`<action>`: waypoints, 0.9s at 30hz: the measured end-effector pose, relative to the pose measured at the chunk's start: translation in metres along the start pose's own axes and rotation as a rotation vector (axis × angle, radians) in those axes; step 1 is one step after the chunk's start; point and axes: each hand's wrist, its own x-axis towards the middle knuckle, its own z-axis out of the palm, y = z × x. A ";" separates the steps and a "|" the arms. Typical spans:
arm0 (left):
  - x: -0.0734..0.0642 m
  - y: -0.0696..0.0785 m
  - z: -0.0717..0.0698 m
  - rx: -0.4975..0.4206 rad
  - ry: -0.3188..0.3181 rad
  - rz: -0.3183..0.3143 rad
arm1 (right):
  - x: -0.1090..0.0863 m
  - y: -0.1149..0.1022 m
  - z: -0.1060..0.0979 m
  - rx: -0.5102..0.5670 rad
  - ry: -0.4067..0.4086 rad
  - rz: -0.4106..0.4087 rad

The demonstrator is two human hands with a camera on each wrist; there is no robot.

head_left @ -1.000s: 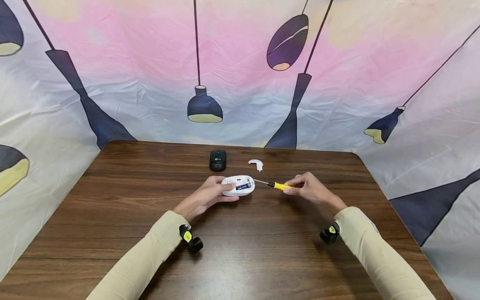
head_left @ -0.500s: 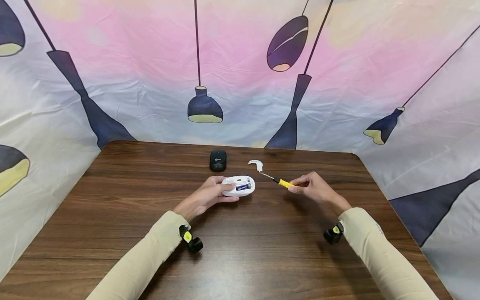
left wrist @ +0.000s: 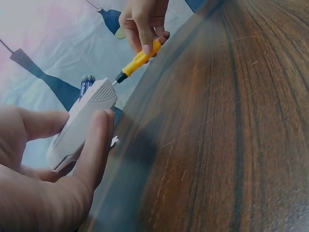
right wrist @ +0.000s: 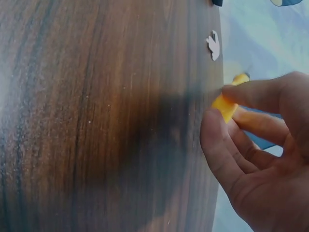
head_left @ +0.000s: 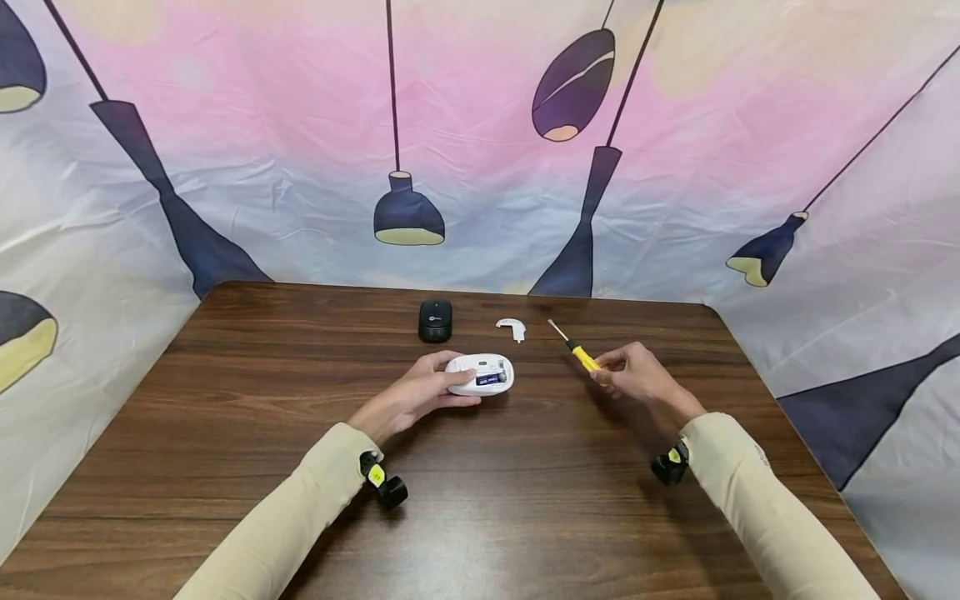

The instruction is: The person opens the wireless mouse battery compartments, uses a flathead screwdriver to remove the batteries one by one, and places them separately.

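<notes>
My left hand (head_left: 416, 390) holds a white computer mouse (head_left: 467, 364) upside down by its left end, thumb over the underside. Its battery bay is uncovered, and a dark blue battery (head_left: 492, 378) sits there. From the left wrist, one end of that battery (left wrist: 87, 82) sticks up above the mouse body (left wrist: 84, 116). To the right, my right hand (head_left: 637, 375) pinches the yellow handle of a small screwdriver (head_left: 584, 357) between thumb and fingers. Its metal tip points away and to the left, apart from the mouse. In the right wrist view the fingers hide part of the handle (right wrist: 226, 107).
A white battery cover (head_left: 516, 328) lies on the brown wooden table (head_left: 480, 517) behind the white mouse. Left of the cover stands a black mouse (head_left: 435, 322). Behind the table's far edge hangs a cloth backdrop (head_left: 315, 208) printed with lamps.
My right hand has drawn the screwdriver tip away from the white mouse, rightward, and swung it to point farther up the table. The white mouse has shifted slightly right in my left hand.
</notes>
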 end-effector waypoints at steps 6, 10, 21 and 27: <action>-0.002 0.001 0.000 0.042 0.014 0.013 | 0.005 0.004 0.003 -0.043 0.071 0.066; -0.003 0.001 0.001 0.056 0.019 0.022 | 0.008 0.006 0.006 -0.095 0.124 0.094; -0.001 0.000 0.002 0.061 0.020 0.027 | 0.016 0.009 0.016 -0.093 0.202 0.217; -0.001 0.001 0.003 0.064 0.021 0.030 | 0.019 0.011 0.019 -0.110 0.228 0.248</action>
